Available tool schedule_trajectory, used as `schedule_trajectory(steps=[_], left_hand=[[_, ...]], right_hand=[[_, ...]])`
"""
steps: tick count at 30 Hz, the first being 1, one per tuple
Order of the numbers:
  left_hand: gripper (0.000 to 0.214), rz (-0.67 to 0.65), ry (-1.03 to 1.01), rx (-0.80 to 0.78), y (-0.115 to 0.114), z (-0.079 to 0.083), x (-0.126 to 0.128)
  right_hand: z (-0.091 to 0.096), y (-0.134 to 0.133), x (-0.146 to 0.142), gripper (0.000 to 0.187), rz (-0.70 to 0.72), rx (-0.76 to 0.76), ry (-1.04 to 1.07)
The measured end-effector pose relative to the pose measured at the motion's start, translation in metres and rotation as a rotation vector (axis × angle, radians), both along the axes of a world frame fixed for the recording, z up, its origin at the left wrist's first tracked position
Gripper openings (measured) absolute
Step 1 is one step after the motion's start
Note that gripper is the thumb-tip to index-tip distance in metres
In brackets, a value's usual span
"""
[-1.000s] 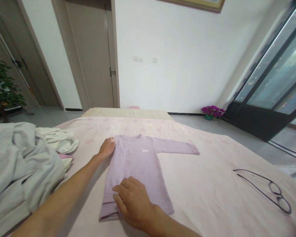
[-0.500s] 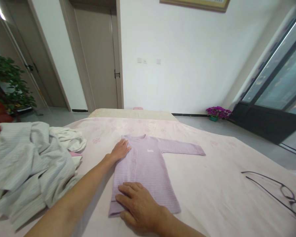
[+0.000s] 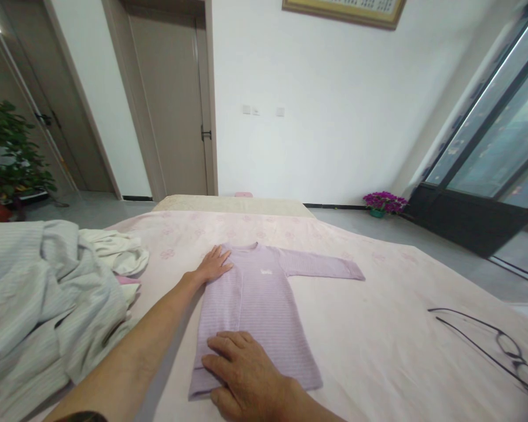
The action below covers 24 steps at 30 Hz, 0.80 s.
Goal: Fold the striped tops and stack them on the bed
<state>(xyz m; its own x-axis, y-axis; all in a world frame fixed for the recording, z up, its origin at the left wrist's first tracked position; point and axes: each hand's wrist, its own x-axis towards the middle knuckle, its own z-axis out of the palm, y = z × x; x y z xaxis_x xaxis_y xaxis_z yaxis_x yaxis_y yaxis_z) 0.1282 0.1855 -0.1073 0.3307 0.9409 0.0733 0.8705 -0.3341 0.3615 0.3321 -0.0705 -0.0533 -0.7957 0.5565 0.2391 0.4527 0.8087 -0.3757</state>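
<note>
A small lilac striped shirt (image 3: 264, 299) lies flat on a pale pink bedsheet (image 3: 378, 351), its left side folded in and its right sleeve stretched out to the right. My left hand (image 3: 215, 264) rests open, fingers spread, on the shirt's far left shoulder. My right hand (image 3: 242, 369) lies flat and open on the shirt's near hem, pressing it to the bed.
A heap of pale grey and white clothes (image 3: 44, 299) fills the bed's left side. A pair of glasses (image 3: 506, 351) lies near the right edge. Beyond the bed are a door (image 3: 176, 105), a potted plant (image 3: 9, 158), purple flowers (image 3: 385, 202) and a glass sliding door (image 3: 493, 152).
My left hand went from curled at the shirt's shoulder edge to spread flat on it. My right hand stays on the hem. The view shifted slightly.
</note>
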Motion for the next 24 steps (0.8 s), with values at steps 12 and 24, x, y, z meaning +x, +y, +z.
schedule_trajectory(steps=[12, 24], left_hand=[[0.065, 0.041, -0.111, 0.089, -0.079, -0.008, -0.011], [0.06, 0.015, 0.027, 0.198, -0.129, -0.005, 0.002]], right_hand=[[-0.022, 0.009, 0.005, 0.035, -0.285, -0.028, 0.38], [-0.016, 0.004, 0.004, 0.039, -0.317, -0.052, 0.136]])
